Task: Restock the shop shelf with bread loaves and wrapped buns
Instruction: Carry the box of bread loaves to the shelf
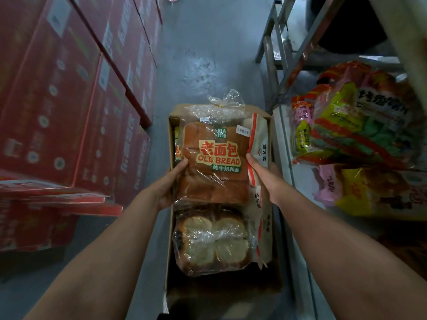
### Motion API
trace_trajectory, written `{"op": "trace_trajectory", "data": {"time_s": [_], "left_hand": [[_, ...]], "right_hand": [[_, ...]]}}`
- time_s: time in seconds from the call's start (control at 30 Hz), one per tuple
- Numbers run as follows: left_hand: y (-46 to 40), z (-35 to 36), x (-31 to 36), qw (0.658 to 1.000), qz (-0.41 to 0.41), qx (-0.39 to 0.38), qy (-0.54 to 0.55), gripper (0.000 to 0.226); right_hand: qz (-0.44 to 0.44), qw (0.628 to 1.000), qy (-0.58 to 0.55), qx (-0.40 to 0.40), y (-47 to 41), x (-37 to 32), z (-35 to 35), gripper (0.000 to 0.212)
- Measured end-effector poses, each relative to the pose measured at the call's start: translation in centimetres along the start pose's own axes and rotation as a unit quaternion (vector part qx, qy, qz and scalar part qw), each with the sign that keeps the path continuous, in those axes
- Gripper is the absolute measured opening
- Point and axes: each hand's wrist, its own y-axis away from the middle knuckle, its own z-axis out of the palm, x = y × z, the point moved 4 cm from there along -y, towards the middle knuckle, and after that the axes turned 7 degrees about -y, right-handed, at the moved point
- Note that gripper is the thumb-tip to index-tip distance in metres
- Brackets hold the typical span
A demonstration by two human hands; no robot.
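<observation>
Head view
Bread loaf: a bagged loaf [213,162] printed "OLD BREAD" is held flat over the far end of an open cardboard box [171,239] that stands on the grey floor [208,54].
Left hand: the left hand [172,183] grips the loaf's left edge, thumb on top and fingers curled underneath.
Right hand: the right hand [260,168] grips the loaf's right edge, pressed against a white and orange paper bag [260,144] standing along the box's right wall.
Second loaf: another loaf in clear wrap [211,243] lies in the near half of the box, its cut end facing up.
Small packet: a yellow-green packet [176,135] shows at the box's far left corner, mostly hidden.
Shop shelf: the metal shelf [284,144] stands just right of the box; on its lower level lies a heap of wrapped bread packs [351,125] in orange, yellow, green and pink.
Cartons: red cartons [69,93] are stacked along the left of the aisle.
</observation>
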Motion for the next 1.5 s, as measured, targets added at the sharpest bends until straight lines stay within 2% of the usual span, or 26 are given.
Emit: {"op": "trace_trajectory", "data": {"time_s": [0.2, 0.33, 0.5, 0.63, 0.73, 0.83, 0.9, 1.0, 1.03, 1.17, 1.23, 1.3, 1.37, 1.43, 1.5], "left_hand": [[-4.6, -0.3, -0.4, 1.000, 0.012, -0.028, -0.005, 0.106], [-6.4, -0.9, -0.1, 1.000, 0.011, -0.011, -0.023, 0.107], [-7.6, -2.5, -1.3, 1.000, -0.017, 0.023, -0.011, 0.111], [-8.5, -4.4, -2.5, 0.996, -0.052, 0.067, -0.003, 0.111], [-7.4, -3.6, -1.6, 0.996, -0.046, 0.077, -0.012, 0.111], [-4.6, -1.8, 0.5, 0.996, -0.023, 0.077, -0.026, 0.094], [-3.1, -1.0, 1.1, 0.994, -0.047, 0.090, -0.027, 0.090], [-0.2, 0.2, 2.8, 0.995, -0.035, 0.086, -0.031, 0.087], [1.7, 1.0, 3.9, 0.996, -0.030, 0.081, -0.025, 0.087], [11.0, 5.6, 9.7, 0.998, -0.002, 0.062, 0.014, 0.087], [15.7, 7.6, 12.7, 0.997, 0.011, 0.067, 0.024, 0.071], [19.1, 9.1, 14.7, 0.997, 0.008, 0.070, 0.031, 0.046], [22.3, 9.9, 16.6, 0.995, 0.002, 0.091, 0.039, 0.035], [25.1, 10.4, 18.2, 0.994, 0.000, 0.105, 0.039, 0.034], [28.1, 10.8, 19.5, 0.994, 0.015, 0.100, 0.044, 0.052]], "right_hand": [[-0.007, 1.000, -0.001, 0.003, 0.2, -0.8, 0.8, 0.121], [-0.013, 1.000, 0.011, 0.010, -0.5, -1.1, 1.1, 0.125], [-0.021, 0.998, 0.053, -0.001, 0.5, -1.3, 2.3, 0.111], [0.027, 0.993, 0.116, 0.009, 1.1, -1.1, 2.9, 0.125], [0.048, 0.993, 0.101, 0.026, 2.0, -1.5, 2.5, 0.130], [0.066, 0.992, 0.089, 0.051, 4.8, -3.0, 2.7, 0.131], [0.060, 0.992, 0.094, 0.055, 7.4, -4.7, 3.1, 0.115], [0.042, 0.994, 0.093, 0.032, 11.4, -8.0, 3.8, 0.053], [0.041, 0.994, 0.099, 0.030, 13.1, -9.3, 4.2, 0.044], [0.032, 0.996, 0.081, 0.015, 19.0, -13.4, 5.8, 0.062], [0.041, 0.996, 0.076, 0.010, 22.4, -15.4, 6.5, 0.063], [0.035, 0.996, 0.081, 0.009, 26.0, -17.4, 6.8, 0.054], [0.024, 0.996, 0.080, 0.017, 29.3, -19.4, 6.9, 0.047], [0.014, 0.997, 0.074, 0.008, 32.2, -20.7, 7.2, 0.042], [0.004, 0.998, 0.066, -0.008, 35.1, -21.7, 7.6, 0.040]]}}
